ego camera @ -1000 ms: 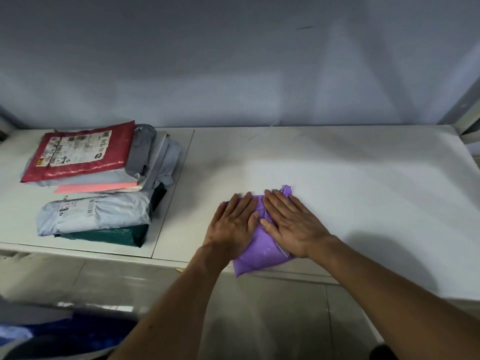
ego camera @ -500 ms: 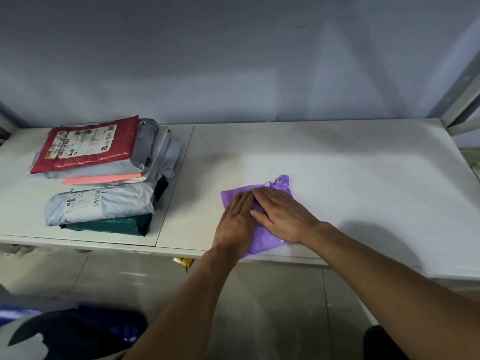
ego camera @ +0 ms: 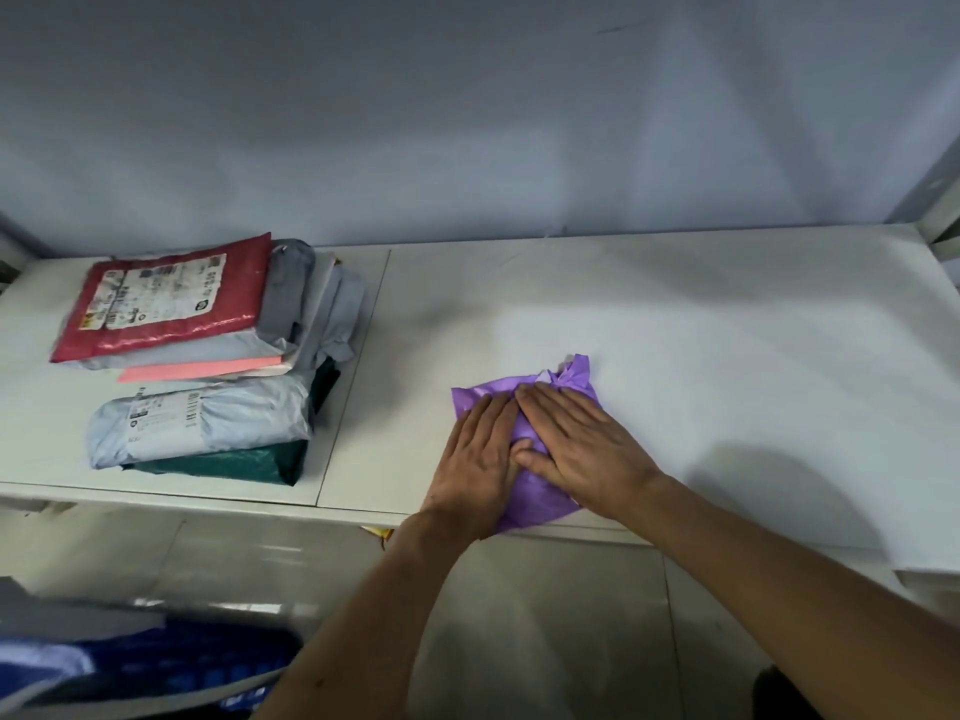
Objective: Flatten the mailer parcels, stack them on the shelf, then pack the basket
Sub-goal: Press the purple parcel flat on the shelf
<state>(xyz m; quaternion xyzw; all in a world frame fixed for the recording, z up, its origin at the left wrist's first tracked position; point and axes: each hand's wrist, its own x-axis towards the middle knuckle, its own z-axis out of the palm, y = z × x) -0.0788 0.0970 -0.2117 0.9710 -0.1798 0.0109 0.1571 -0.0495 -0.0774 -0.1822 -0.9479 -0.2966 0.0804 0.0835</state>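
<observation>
Both hands press flat, grip open, on the purple mailer [ego camera: 530,449] at the shelf's [ego camera: 727,330] near edge: left hand [ego camera: 480,467] and right hand [ego camera: 584,449] side by side, likely squeezing air out before it joins the stack [ego camera: 208,356] at left.

Behind the shelving you see a plain grey-blue wall [ego camera: 467,122], bare but for a short dark scuff high up. Below the front edge lies a pale tiled floor [ego camera: 545,615] with thin grout lines. A small yellow scrap [ego camera: 383,535] pokes out just under the edge. A metal upright [ego camera: 940,200] stands far right.
</observation>
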